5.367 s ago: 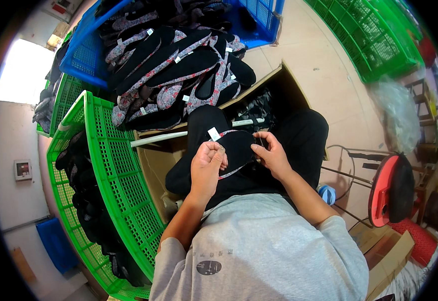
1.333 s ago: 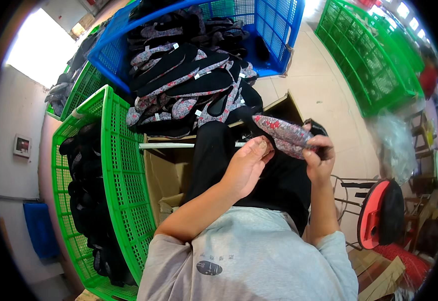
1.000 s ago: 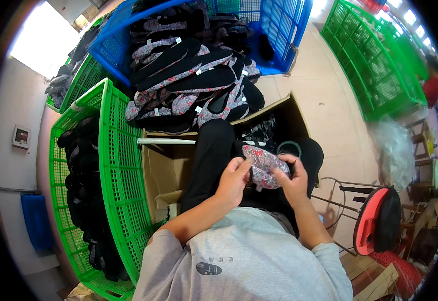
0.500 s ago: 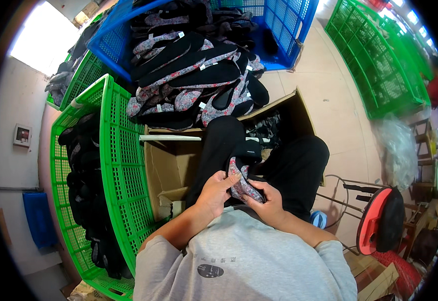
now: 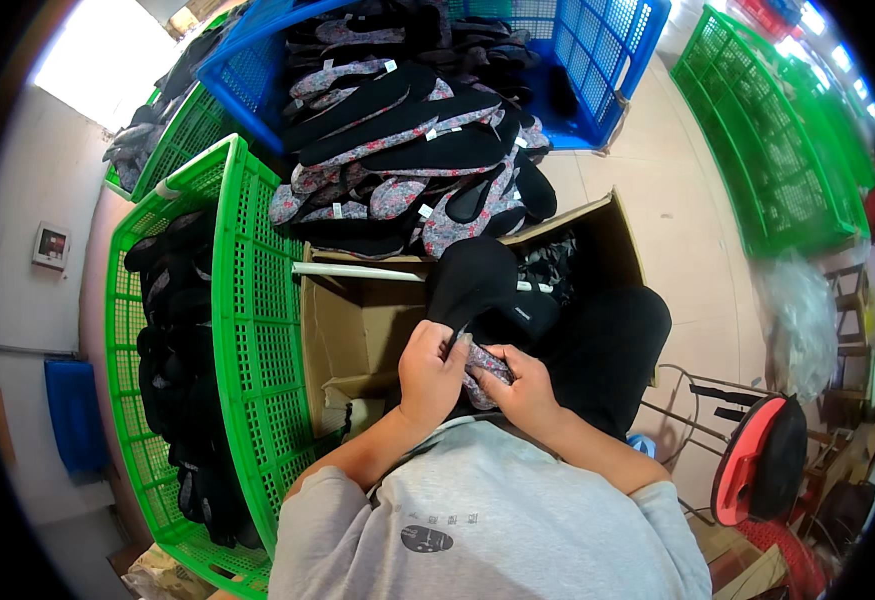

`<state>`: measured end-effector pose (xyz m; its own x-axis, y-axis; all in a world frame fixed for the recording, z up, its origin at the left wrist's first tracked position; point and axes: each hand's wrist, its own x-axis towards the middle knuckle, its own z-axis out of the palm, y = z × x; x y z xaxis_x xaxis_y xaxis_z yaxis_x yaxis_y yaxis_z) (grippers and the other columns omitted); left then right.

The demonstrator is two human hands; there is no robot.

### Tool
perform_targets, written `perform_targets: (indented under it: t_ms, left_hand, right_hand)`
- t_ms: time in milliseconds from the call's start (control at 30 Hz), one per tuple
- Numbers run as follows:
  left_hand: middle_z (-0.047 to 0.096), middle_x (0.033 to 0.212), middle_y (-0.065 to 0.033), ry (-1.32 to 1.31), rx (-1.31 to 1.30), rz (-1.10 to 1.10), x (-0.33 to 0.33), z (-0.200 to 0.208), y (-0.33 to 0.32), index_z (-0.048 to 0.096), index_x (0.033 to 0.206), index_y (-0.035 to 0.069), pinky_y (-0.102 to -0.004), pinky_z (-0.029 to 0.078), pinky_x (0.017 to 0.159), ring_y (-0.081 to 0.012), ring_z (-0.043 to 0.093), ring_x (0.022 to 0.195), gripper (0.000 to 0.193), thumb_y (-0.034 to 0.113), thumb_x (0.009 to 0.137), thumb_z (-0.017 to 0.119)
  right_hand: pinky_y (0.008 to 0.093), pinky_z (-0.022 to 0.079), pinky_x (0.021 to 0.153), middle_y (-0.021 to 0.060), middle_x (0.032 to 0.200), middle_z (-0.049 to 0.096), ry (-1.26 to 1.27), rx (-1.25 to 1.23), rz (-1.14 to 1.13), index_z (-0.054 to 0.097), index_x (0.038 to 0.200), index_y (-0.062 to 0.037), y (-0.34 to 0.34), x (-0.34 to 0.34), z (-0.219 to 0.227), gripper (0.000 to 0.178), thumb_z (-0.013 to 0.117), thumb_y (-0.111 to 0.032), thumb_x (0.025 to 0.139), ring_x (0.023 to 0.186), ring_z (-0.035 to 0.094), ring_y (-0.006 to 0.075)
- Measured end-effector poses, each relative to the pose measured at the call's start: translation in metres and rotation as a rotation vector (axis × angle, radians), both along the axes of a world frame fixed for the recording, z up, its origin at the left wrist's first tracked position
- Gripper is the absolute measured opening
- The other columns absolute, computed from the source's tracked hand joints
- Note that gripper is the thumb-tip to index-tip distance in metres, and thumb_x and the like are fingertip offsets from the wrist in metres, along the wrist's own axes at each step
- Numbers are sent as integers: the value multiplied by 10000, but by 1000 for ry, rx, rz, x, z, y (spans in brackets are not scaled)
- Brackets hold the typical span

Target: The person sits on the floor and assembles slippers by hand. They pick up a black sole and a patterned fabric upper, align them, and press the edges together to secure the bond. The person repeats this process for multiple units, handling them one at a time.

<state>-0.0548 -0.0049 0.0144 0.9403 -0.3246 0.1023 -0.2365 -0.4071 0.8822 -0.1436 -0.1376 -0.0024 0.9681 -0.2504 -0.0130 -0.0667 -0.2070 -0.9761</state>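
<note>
Over the lap, a floral-and-black slipper (image 5: 487, 364) sits between both hands: left hand (image 5: 431, 374) curled nearly closed, thumb and fingers pinching its edge; right hand (image 5: 524, 388) partly closed about the floral part, thumb on top. Just beyond, an open box (image 5: 345, 322), white rod (image 5: 357, 272) across it; past that, a heap of similar slippers (image 5: 412, 150) at the blue crate (image 5: 605, 62). Left, a green crate (image 5: 257, 320) of dark items; right, a red-and-black seat (image 5: 742, 470).
</note>
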Motion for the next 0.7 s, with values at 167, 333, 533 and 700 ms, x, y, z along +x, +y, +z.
perform_targets:
  t_ms: [167,333,533,700]
  left_hand:
    - [533,768,-132,-235,95,-153,1,15,-1,559,795,36,-429,452,592,-353,558,668,142,59,832,695]
    - [541,780,-136,-196,127,-108,27,11,-5,559,825,33,-442,460,606,-369,572,699,137,67,825,691]
    - [640,926,-58,415,-201,-42,33,-6,6,594,1063,-10,-265,515,738,-111,595,777,233,113,901,708]
    - [623,1020,-57,857,-629,-87,25,-7,18,533,1118,-5,-269,503,848,-114,600,915,295,77,903,718]
  right_hand:
    - [303,504,668,110,832,679,111,112,39,646,1029,2,-11,17,18,204,709,-122,881,717,624,148]
    - [293,490,629,66,827,692,186,255,54,651,985,-2,-24,61,1,163,693,-129,892,682,605,119]
    - [294,539,677,73,870,699,415,758,-71,654,976,-12,-49,103,5,151,712,-106,873,737,670,144]
    - [291,532,670,53,833,680,390,730,-66,650,954,-24,-45,108,10,137,712,-116,874,726,661,139]
